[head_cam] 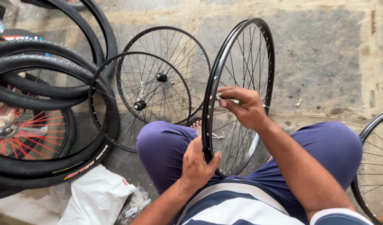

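A black spoked bicycle rim point(211, 83) stands upright between my knees, which are in purple trousers. My left hand point(196, 166) grips its lower edge near my lap, thumb over the rim. My right hand point(242, 106) is closed on the metal hub axle point(230, 100) at the wheel's centre, fingers pinching it among the spokes.
Two more bare spoked wheels point(146, 96) lean on the concrete floor ahead. Several black tyres point(41, 75) and a red-spoked wheel point(20, 133) pile at the left. A white plastic bag point(95, 196) lies by my left knee. Another rim point(372, 166) shows at the right edge.
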### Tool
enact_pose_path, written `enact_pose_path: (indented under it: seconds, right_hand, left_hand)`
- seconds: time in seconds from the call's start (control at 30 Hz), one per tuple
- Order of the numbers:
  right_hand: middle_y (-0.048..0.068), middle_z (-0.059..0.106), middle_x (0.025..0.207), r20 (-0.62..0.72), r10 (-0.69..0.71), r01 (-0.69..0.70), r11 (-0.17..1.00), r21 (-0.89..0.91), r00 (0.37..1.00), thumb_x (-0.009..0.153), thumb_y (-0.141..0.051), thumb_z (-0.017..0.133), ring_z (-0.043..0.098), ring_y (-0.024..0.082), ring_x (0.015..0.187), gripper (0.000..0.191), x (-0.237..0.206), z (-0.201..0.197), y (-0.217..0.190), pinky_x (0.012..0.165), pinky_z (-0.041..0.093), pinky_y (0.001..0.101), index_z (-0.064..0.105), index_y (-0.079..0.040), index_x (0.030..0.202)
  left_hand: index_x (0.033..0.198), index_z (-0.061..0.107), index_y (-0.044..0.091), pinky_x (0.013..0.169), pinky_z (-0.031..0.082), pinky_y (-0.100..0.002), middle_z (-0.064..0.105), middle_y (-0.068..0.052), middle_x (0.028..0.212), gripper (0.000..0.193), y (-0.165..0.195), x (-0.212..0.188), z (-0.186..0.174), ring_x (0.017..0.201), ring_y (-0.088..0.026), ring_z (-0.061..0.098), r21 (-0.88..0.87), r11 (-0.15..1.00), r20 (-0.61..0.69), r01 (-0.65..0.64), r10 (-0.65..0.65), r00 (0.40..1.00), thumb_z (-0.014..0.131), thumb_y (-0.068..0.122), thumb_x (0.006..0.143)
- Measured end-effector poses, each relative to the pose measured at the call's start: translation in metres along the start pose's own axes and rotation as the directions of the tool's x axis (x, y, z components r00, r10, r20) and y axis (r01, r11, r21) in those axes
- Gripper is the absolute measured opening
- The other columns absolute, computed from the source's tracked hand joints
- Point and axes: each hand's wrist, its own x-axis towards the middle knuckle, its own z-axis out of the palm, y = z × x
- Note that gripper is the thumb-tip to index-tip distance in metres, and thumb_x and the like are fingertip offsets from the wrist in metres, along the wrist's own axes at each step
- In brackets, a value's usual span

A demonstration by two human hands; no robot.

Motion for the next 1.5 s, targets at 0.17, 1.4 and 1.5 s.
enact_pose_path:
  seconds: [0.17, 1.4, 1.5]
  right_hand:
    - [0.010, 0.069, 0.088, 0.378, 0.330, -0.429, 0.876, 0.219, 0.865, 0.109, -0.018, 0.060, 0.062, 0.017, 0.080, 0.027, 0.018, 0.018, 0.004, 0.074, 0.053, 0.0322, 0.075, 0.003, 0.119]
    - [0.010, 0.072, 0.090, 0.265, -0.239, 0.338, 0.831, -0.442, 0.934, 0.078, -0.024, 0.082, 0.070, 0.031, 0.085, 0.030, 0.002, 0.069, -0.022, 0.080, 0.054, 0.0457, 0.069, -0.008, 0.099]
    - [0.008, 0.071, 0.077, 0.489, 0.155, 0.078, 0.903, -0.422, 0.859, 0.072, -0.030, 0.081, 0.068, 0.034, 0.075, 0.030, 0.012, 0.067, -0.005, 0.068, 0.052, 0.0470, 0.072, -0.012, 0.094]
  left_hand:
    - [0.087, 0.067, 0.006, 0.064, 0.050, -0.043, 0.064, -0.014, 0.078, 0.036, -0.007, 0.042, -0.049, 0.072, -0.032, 0.066, 0.080, 0.996, 0.077, -0.040, 0.034, 0.996, 0.077, 0.040, 0.091]
    - [0.128, 0.059, 0.014, 0.082, 0.049, -0.055, 0.073, -0.023, 0.094, 0.045, -0.073, 0.187, -0.012, 0.095, -0.048, 0.067, 0.284, 0.914, 0.199, 0.289, -0.351, 0.915, 0.050, 0.049, 0.102]
    - [0.131, 0.057, 0.014, 0.083, 0.049, -0.056, 0.073, -0.023, 0.092, 0.046, -0.073, 0.185, -0.009, 0.095, -0.049, 0.067, 0.265, 0.930, 0.191, 0.253, -0.307, 0.932, 0.050, 0.050, 0.103]
